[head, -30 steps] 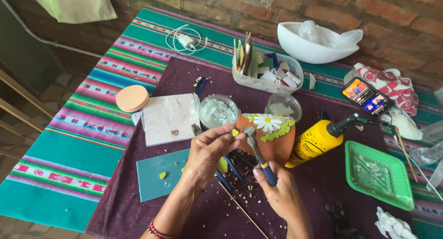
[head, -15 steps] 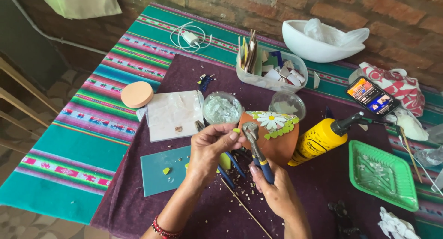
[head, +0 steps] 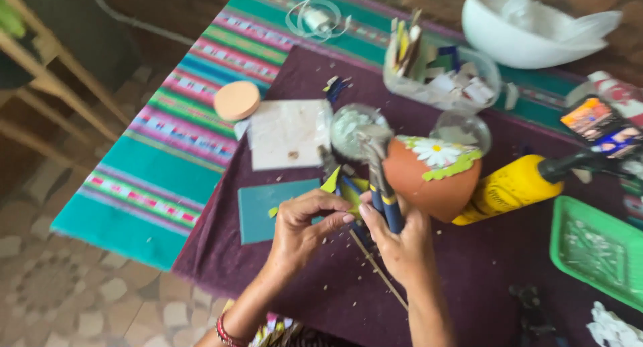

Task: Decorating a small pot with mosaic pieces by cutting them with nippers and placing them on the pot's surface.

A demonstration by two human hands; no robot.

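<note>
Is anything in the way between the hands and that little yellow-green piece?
No. The left hand already pinches the yellow-green piece in its fingertips, and the right hand, gripping the blue-handled nippers, sits right beside it. The terracotta pot lies off to the side.

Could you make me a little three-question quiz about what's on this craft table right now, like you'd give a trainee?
1. Which hand grips the blue-handled nippers: left or right?
2. True or false: the terracotta pot with the daisy stands upright.
3. What lies flat on the purple cloth just left of the left hand? A) a teal tile B) a phone C) a green tray

Key:
1. Right.
2. False; it lies tipped on its side against the yellow bottle.
3. A.
</note>
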